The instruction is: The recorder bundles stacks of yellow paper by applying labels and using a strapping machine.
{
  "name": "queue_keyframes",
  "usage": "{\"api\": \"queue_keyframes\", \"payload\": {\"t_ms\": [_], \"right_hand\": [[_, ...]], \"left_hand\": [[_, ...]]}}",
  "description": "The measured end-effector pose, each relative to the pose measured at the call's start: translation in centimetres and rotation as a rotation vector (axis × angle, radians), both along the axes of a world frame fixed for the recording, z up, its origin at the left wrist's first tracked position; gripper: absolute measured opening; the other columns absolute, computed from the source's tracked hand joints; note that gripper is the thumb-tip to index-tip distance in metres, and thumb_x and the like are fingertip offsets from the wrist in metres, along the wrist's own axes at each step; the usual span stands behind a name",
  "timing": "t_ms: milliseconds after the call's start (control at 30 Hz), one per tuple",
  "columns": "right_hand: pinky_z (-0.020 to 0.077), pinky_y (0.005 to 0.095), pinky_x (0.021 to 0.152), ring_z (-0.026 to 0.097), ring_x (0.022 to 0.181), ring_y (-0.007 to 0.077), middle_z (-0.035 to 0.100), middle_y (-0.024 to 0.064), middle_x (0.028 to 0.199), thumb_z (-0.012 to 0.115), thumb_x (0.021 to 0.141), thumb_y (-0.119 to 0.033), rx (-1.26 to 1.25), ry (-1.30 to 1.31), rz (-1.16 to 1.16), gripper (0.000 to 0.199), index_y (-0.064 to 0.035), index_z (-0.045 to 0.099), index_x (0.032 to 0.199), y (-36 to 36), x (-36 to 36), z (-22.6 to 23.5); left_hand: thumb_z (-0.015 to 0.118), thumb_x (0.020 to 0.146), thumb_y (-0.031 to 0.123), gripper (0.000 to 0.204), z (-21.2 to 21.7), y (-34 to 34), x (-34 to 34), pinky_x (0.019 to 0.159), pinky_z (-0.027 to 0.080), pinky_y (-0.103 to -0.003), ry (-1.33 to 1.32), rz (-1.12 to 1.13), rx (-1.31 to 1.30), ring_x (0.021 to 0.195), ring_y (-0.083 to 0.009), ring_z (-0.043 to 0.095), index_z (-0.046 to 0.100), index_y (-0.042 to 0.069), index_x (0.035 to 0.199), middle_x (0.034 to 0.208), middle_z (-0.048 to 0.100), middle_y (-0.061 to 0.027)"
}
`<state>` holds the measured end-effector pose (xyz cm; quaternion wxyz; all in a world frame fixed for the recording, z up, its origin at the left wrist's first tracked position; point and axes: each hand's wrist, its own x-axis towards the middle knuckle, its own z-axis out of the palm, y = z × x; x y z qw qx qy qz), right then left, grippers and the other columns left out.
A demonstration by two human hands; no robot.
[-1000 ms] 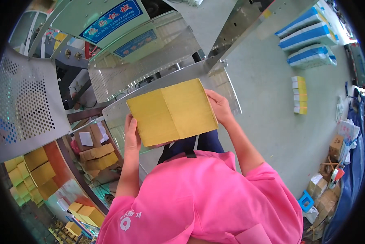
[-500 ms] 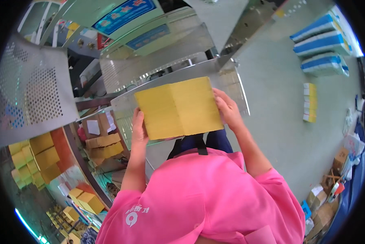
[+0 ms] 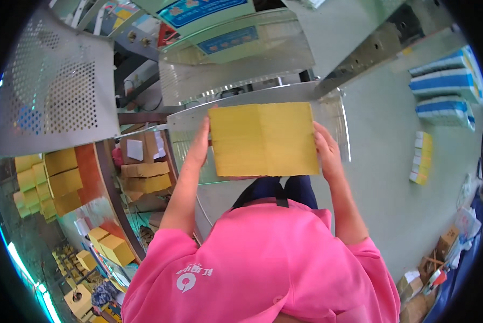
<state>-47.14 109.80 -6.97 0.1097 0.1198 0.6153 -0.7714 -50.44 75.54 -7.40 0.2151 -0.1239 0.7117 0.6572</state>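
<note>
A wide yellow rectangular stack of paper [image 3: 264, 141], with a crease or seam down its middle, lies level between my two hands. At its left edge my left hand [image 3: 200, 144] is closed on the side, the fingers partly hidden by it. My right hand [image 3: 327, 149] grips the opposite edge, with fingertips bent against the side. The stack is in front of my body, above a shiny metal machine table [image 3: 189, 123]; whether it touches that surface I cannot tell.
Beyond the table stands a clear machine guard [image 3: 236, 64]. A perforated metal panel [image 3: 64, 91] rises at the left, and a metal beam [image 3: 378, 51] slants at the right. Yellow blocks [image 3: 32, 183] are piled far left. Blue-and-white packages [image 3: 443, 86] lie on the floor at right.
The yellow stack, tilted before, now sits square to my body, still held by both hands. The whole view has shifted, so the surroundings appear further right.
</note>
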Motion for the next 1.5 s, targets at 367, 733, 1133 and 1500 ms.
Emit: {"api": "queue_keyframes", "payload": {"t_ms": [367, 733, 1133, 1500], "right_hand": [[0.0427, 0.0272, 0.096, 0.056, 0.111, 0.0141, 0.062, 0.0086, 0.122, 0.05, 0.099, -0.023, 0.142, -0.006, -0.029, 0.04, -0.0012, 0.054, 0.131, -0.5, 0.5, 1.2], [0.0361, 0.0283, 0.103, 0.05, 0.121, 0.0152, 0.055, 0.0099, 0.134, 0.048, 0.098, -0.019, -0.003, 0.114, 0.098, 0.037, -0.0026, 0.057, 0.13, -3.4, -3.2, 2.7], [0.0346, 0.0341, 0.108, 0.05, 0.126, 0.0219, 0.051, 0.0167, 0.138, 0.04, 0.081, 0.004, -0.291, 0.116, -0.157, 0.04, 0.0037, 0.062, 0.115, -1.9, -6.2, -0.6], [0.0424, 0.0308, 0.099, 0.058, 0.106, 0.0175, 0.063, 0.0099, 0.109, 0.043, 0.089, 0.007, 0.467, 0.161, -0.381, 0.03, 0.0055, 0.062, 0.112, 2.0, -2.9, 1.5]], "left_hand": [[0.037, 0.101, 0.051, 0.063, -1.0, 0.8, 0.8, 0.102, 0.04, -0.036, -0.135, 0.328, 0.177, 0.122, -0.0209, 0.051, 0.041, 0.002, 0.141, 0.137, 0.051, -0.0094], [0.041, 0.1, 0.036, 0.042, 0.5, 1.6, 2.4, 0.082, 0.049, -0.031, 0.032, 0.53, 0.188, 0.097, -0.0154, 0.059, 0.057, 0.001, 0.118, 0.111, 0.06, -0.0067], [0.035, 0.104, 0.029, 0.044, -6.2, 5.3, 4.4, 0.098, 0.04, -0.036, 0.859, 0.137, -0.703, 0.113, -0.025, 0.055, 0.05, -0.004, 0.129, 0.123, 0.059, -0.0129], [0.033, 0.105, 0.033, 0.048, -3.8, 8.1, 0.7, 0.099, 0.039, -0.033, 0.372, 0.273, 0.033, 0.115, -0.0223, 0.052, 0.046, -0.004, 0.133, 0.13, 0.055, -0.0124]]}}
